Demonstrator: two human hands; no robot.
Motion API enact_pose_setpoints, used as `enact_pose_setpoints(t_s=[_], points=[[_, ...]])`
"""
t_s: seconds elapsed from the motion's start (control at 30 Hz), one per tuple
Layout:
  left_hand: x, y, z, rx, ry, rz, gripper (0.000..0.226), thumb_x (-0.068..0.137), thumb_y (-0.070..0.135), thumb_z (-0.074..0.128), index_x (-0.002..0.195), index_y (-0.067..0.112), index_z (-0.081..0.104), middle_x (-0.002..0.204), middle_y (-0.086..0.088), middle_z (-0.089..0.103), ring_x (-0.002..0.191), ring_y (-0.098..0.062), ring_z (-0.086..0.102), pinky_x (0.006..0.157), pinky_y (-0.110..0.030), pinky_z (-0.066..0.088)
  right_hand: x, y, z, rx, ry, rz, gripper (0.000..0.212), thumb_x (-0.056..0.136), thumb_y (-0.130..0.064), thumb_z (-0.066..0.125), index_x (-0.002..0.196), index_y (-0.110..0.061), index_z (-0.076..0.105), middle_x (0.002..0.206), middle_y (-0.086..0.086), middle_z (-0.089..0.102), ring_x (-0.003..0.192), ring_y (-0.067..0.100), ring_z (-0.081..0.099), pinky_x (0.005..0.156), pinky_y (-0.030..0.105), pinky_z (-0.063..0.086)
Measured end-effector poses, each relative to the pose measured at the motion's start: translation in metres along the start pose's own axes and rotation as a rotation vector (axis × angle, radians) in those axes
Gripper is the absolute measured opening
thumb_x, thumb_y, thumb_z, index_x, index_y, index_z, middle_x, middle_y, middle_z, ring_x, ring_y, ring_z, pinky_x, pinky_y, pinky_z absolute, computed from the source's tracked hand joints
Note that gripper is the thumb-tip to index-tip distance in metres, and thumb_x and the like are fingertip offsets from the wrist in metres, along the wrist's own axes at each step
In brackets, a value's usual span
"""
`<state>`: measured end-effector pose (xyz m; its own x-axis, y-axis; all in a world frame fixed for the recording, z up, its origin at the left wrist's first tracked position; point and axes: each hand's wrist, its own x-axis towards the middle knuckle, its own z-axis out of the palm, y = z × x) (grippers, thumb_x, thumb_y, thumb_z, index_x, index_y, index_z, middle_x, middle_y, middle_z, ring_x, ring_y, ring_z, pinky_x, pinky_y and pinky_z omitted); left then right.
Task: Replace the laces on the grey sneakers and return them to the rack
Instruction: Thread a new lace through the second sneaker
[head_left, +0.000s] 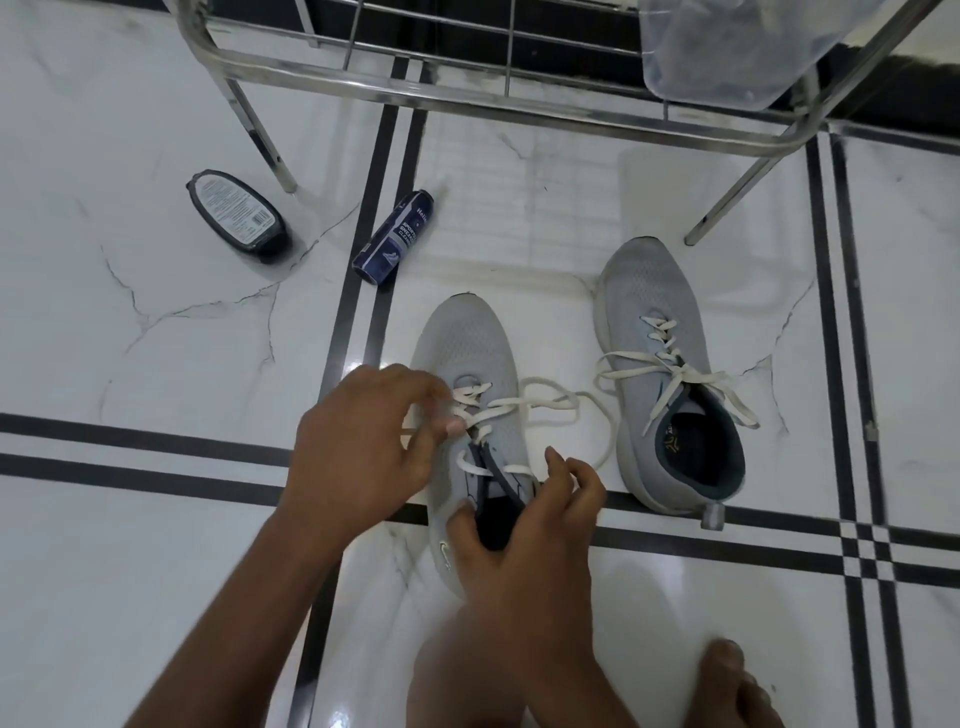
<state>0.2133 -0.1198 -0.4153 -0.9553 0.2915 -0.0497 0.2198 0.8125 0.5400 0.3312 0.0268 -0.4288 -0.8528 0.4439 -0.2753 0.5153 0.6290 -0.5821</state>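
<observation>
Left hand (363, 441) pinches the lace (498, 408) over the near sneaker (467, 348).

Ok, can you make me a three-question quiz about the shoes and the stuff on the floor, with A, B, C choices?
1. Where does the blue spray can lie?
A. on the rack
B. on the floor, left of the shoes
C. inside a shoe

2. What colour are the laces?
A. white
B. red
C. black

3. What is the left hand doing?
A. resting flat on the floor
B. lifting the can
C. pinching a lace on the near sneaker

Answers:
1 B: the blue spray can lies on the floor tiles.
2 A: the laces are white.
3 C: the left hand pinches a lace on the near sneaker, while the right hand holds its collar.
</observation>
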Motion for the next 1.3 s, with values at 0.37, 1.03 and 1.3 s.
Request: enact_pose_setpoints(t_s=[0.37,1.03,1.3], points=[[-0.009,0.018,0.012,-0.068,0.005,-0.129,0.014,0.097,0.046,0.071,0.089,0.036,0.073,0.102,0.026,0.069,0.098,0.0,0.056,0.08,-0.022,0.048,-0.002,-0.006,0.0,0.001,-0.019,0.017,0.091,0.088,-0.065,0.065,0.159,-0.019,0.03,0.157,-0.001,0.025,0.14,0.024,0.048,0.099,0.034,0.06],[-0.007,0.013,0.01,-0.654,-0.099,-0.343,0.008,0.108,0.047,0.058,0.105,0.04,0.062,0.078,0.011,0.07,0.065,-0.009,0.061,0.061,-0.026,0.051,-0.001,-0.009,-0.002,0.027,-0.023,0.034,0.08,0.093,-0.054,0.068,0.157,-0.022,0.032,0.15,-0.005,0.029,0.127,0.017,0.056,0.086,0.018,0.05],[-0.003,0.013,0.011,-1.394,0.015,-0.513,0.017,0.098,0.024,0.064,0.083,0.022,0.072,0.073,0.003,0.05,0.063,-0.013,0.044,0.059,-0.024,0.04,-0.003,-0.008,0.001,0.026,-0.02,0.046,0.076,0.095,-0.052,0.065,0.157,-0.022,0.032,0.148,-0.005,0.034,0.128,0.016,0.058,0.093,0.027,0.062]])
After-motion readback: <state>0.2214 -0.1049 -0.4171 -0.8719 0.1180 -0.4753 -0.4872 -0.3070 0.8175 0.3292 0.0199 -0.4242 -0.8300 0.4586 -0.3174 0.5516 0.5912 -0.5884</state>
